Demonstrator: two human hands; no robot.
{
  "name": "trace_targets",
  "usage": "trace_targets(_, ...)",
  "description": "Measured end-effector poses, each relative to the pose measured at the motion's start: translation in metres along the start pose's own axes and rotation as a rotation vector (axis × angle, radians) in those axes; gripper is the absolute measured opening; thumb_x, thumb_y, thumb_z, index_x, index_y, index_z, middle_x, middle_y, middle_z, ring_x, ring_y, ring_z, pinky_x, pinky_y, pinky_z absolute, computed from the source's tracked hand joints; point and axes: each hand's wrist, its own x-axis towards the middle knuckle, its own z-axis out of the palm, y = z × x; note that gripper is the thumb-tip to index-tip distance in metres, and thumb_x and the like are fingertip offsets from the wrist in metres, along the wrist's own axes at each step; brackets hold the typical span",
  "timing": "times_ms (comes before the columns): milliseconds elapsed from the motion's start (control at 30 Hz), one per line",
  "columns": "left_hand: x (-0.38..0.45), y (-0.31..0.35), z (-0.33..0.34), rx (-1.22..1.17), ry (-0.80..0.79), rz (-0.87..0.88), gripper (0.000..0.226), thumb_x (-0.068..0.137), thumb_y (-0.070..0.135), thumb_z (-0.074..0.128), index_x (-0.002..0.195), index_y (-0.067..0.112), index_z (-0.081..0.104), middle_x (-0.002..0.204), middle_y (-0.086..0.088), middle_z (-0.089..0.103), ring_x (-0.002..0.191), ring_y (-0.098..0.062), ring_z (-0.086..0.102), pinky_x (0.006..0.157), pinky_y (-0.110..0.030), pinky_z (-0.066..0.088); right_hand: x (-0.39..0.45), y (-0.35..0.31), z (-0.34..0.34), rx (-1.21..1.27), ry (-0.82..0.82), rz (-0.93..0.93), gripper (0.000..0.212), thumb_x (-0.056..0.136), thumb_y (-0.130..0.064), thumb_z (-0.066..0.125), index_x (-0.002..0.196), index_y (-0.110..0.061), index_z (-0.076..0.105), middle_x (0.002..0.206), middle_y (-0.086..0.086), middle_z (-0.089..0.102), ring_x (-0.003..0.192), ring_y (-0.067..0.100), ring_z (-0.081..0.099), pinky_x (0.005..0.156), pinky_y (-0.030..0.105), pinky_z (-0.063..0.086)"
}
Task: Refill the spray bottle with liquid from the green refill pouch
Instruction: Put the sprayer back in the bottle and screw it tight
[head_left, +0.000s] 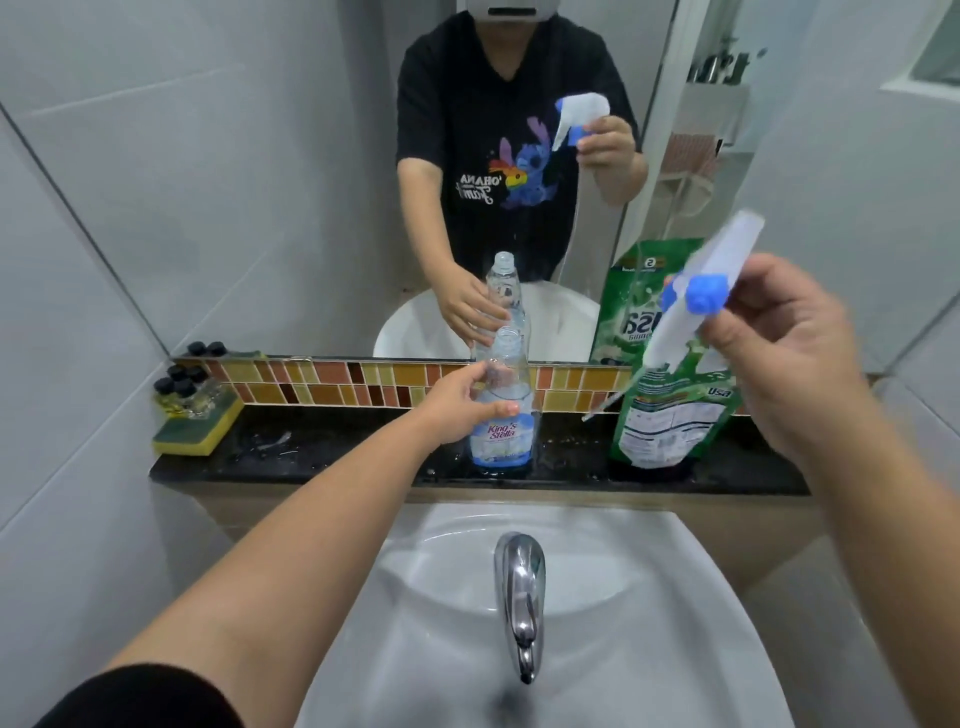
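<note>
Two hands: clear plastic bottle (503, 405), trigger head (698, 296).

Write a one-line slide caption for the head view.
Left hand steadies open spray bottle; right hand holds removed trigger head.

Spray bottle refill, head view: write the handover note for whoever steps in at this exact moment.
Left hand: gripping the spray bottle, which stands upright on the black counter, neck open.
Right hand: holding the removed trigger sprayer in the air, its dip tube hanging toward the counter.
Green refill pouch: upright on the counter to the right of the bottle, against the mirror, untouched. Whether it is opened cannot be told.
Done: sprayer off the bottle.
Left: put the sprayer down, open the pouch if needed, pour into the bottle, screw the sprayer back on.
</note>
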Motion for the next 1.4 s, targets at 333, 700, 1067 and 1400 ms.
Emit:
trace_targets(333,0.002,0.0,0.0,0.029,-0.019,-0.016,0.037,0.08,0.029,0.082,0.108,0.043,0.062,0.113,0.015,0.068,0.101,-0.007,0.066,0.065,-0.022,0.059,0.074,-0.042,0.027,0.073,-0.016,-0.121,0.03,0.082,-0.031,0.074,0.106,-0.016,0.063,0.099,0.003,0.07,0.096,0.024,0.063,0.088,0.043,0.053)
trace_targets(700,0.008,-0.004,-0.002,0.047,-0.023,-0.042,0.043,0.082,0.026,0.081,0.117,0.04,0.061,0.122,0.005,0.067,0.112,-0.018,0.066,0.084,-0.042,0.062,0.084,-0.038,0.057,0.086,-0.014,-0.093,0.019,0.089,-0.008,0.063,0.107,-0.007,0.058,0.091,-0.008,0.072,0.087,0.005,0.068,0.077,0.022,0.054)
trace_targets(1067,0.008,-0.004,-0.002,0.061,-0.016,-0.046,0.057,0.082,0.028,0.081,0.133,0.031,0.056,0.131,0.001,0.064,0.118,-0.021,0.063,0.088,-0.044,0.06,0.092,0.017,0.083,0.075,0.064,0.199,0.024,0.086,-0.015,0.07,0.109,-0.011,0.063,0.1,0.009,0.067,0.089,0.013,0.063,0.073,0.021,0.051)
trace_targets(1400,0.006,-0.005,-0.002,0.089,0.003,-0.012,0.062,0.082,0.032,0.081,0.138,0.031,0.053,0.128,0.008,0.061,0.115,-0.017,0.061,0.087,-0.038,0.059,0.058,0.092,0.103,-0.123,-0.083,0.468,0.026,0.078,-0.021,0.078,0.102,-0.018,0.072,0.093,0.006,0.073,0.083,0.01,0.066,0.082,0.031,0.056)
